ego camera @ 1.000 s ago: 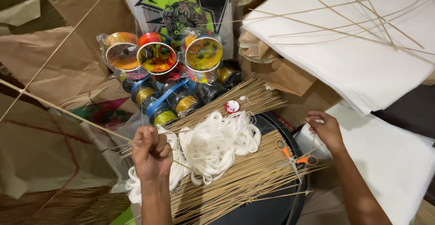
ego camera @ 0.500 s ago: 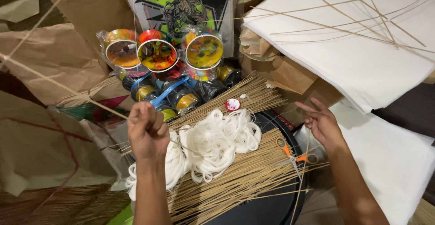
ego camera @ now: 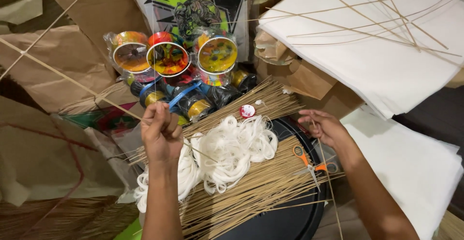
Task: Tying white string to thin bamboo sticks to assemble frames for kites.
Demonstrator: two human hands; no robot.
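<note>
My left hand (ego camera: pixel 162 134) is closed in a fist around a long thin bamboo stick (ego camera: pixel 67 79) that slants in from the upper left. A fine thread rises straight up from the fist. Just right of it, a loose heap of white string (ego camera: pixel 232 148) lies on a bundle of bamboo sticks (ego camera: pixel 251 191) spread across a black round tray (ego camera: pixel 290 220). My right hand (ego camera: pixel 326 126) hovers over the tray's right edge, its fingers pinching another thin stick (ego camera: pixel 331 196) that runs down toward me. Orange-handled scissors (ego camera: pixel 309 160) lie just below that hand.
Several colourful thread reels (ego camera: pixel 166 59) in plastic wrap stand behind the tray. A small red-and-white round cap (ego camera: pixel 247 110) lies by them. White paper sheets (ego camera: pixel 386 61) with sticks on top lie at the right, and brown paper kites (ego camera: pixel 43 66) at the left.
My left fist has risen with its stick, away from the string heap. My right hand has shifted left and slightly up, above the scissors.
</note>
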